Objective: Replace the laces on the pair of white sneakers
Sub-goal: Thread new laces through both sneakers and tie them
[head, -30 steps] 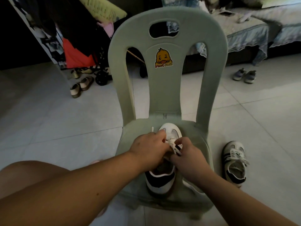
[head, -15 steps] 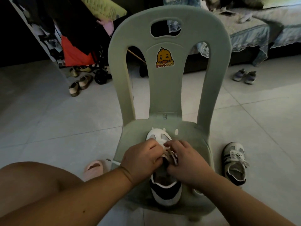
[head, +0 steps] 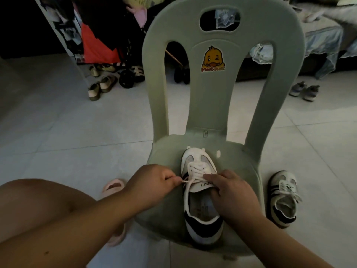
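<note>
Sneaker (head: 202, 206): on chair (head: 166, 207) seat, toe toward backrest.
Left hand (head: 152, 182): fingers curled, pinch lace (head: 197, 169) end, taut leftward.
Right hand (head: 234, 197): fingers pinch tongue (head: 201, 186) steady.
Technique: pull level; keep crossings flat, tension even.

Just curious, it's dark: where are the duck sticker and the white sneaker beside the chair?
duck sticker (head: 213, 59): head view, the duck's face.
white sneaker beside the chair (head: 284, 192): head view, its laced tongue.

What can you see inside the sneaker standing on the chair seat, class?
Inside the sneaker, a pale insole with faint printing shows. The tongue, the lace and the right hand cover the front, so the toe space cannot be seen.
</note>
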`<state>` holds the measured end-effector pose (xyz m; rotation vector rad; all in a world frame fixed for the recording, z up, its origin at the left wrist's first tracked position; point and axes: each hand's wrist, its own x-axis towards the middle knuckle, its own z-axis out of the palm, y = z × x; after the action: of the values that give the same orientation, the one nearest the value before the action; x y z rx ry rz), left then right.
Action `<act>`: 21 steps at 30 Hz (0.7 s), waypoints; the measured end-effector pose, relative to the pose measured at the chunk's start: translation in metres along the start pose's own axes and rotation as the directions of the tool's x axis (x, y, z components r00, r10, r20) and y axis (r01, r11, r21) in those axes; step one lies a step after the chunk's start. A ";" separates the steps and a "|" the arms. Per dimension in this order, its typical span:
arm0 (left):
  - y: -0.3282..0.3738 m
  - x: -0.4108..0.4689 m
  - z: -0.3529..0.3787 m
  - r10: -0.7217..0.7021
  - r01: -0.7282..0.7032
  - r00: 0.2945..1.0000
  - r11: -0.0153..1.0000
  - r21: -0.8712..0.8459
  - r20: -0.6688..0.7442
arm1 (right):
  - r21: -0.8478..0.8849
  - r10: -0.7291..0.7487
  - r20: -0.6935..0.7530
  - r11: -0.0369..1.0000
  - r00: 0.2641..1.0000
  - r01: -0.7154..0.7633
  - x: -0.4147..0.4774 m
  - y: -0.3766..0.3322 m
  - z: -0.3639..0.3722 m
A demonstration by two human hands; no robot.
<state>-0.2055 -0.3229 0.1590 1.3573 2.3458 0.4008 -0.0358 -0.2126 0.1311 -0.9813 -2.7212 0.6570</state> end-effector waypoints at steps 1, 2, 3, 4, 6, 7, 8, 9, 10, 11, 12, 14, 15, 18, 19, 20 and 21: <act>-0.004 -0.001 0.000 -0.023 0.023 1.000 0.999 -0.032 -0.009 | -0.003 -0.001 -0.008 1.000 1.000 0.001 0.000 0.000 0.001; -0.007 -0.003 0.000 -0.045 0.044 0.999 0.997 -0.059 -0.016 | 0.001 0.001 -0.010 1.000 1.000 -0.001 -0.001 0.000 0.002; -0.010 -0.005 0.001 -0.060 0.058 0.998 0.995 -0.077 -0.013 | 0.003 0.003 -0.004 1.000 1.000 -0.003 -0.002 -0.002 0.002; -0.012 -0.006 0.002 -0.063 0.062 0.998 0.994 -0.086 -0.001 | 0.006 0.004 0.004 1.000 1.000 -0.004 -0.002 -0.002 0.002; -0.010 -0.006 0.003 -0.073 0.077 0.996 0.992 -0.101 0.043 | 0.038 -0.011 0.022 0.999 1.000 0.010 -0.001 -0.001 0.000; -0.008 -0.006 0.004 -0.090 0.099 0.993 0.985 -0.138 0.076 | 0.061 -0.019 0.043 0.998 0.999 0.016 0.000 0.000 -0.002; -0.004 -0.005 0.004 -0.109 0.132 0.987 0.969 -0.210 0.118 | 0.086 -0.018 0.073 0.996 0.997 0.012 0.001 0.002 -0.005; 0.000 -0.003 0.004 -0.126 0.169 0.979 0.942 -0.290 0.161 | 0.116 -0.011 0.108 0.993 0.994 -0.002 0.002 0.004 -0.008; 0.005 0.000 0.004 -0.139 0.203 0.970 0.915 -0.348 0.199 | 0.154 0.004 0.141 0.988 0.990 -0.026 0.003 0.005 -0.011; 0.010 0.003 0.004 -0.147 0.224 0.964 0.900 -0.374 0.223 | 0.195 0.019 0.163 0.979 0.986 -0.051 0.003 0.005 -0.014; 0.015 0.006 0.003 -0.152 0.235 0.960 0.896 -0.378 0.236 | 0.238 0.042 0.173 0.968 0.984 -0.083 0.004 0.005 -0.016; 0.022 0.011 0.003 -0.153 0.233 0.956 0.912 -0.336 0.249 | 0.314 0.109 0.185 0.935 0.977 -0.164 0.005 0.005 -0.020; 0.024 0.013 0.003 -0.154 0.225 0.958 0.927 -0.300 0.244 | 0.329 0.139 0.199 0.923 0.970 -0.200 0.006 0.005 -0.022; 0.025 0.017 0.003 -0.177 0.231 0.961 0.938 -0.258 0.213 | 0.301 0.168 0.262 0.922 0.950 -0.246 0.010 0.008 -0.029; 0.025 0.017 0.003 -0.177 0.228 0.963 0.938 -0.261 0.204 | 0.289 0.177 0.275 0.922 0.945 -0.257 0.012 0.009 -0.031; 0.024 0.017 0.004 -0.170 0.218 0.966 0.940 -0.261 0.196 | 0.281 0.189 0.275 0.922 0.943 -0.267 0.014 0.011 -0.032; 0.025 0.017 0.004 -0.159 0.205 0.969 0.945 -0.256 0.189 | 0.278 0.204 0.273 0.919 0.940 -0.280 0.016 0.013 -0.033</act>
<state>-0.1930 -0.2955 0.1631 0.9953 2.1612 0.5133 -0.0306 -0.1826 0.1546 -1.2364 -2.5858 1.2872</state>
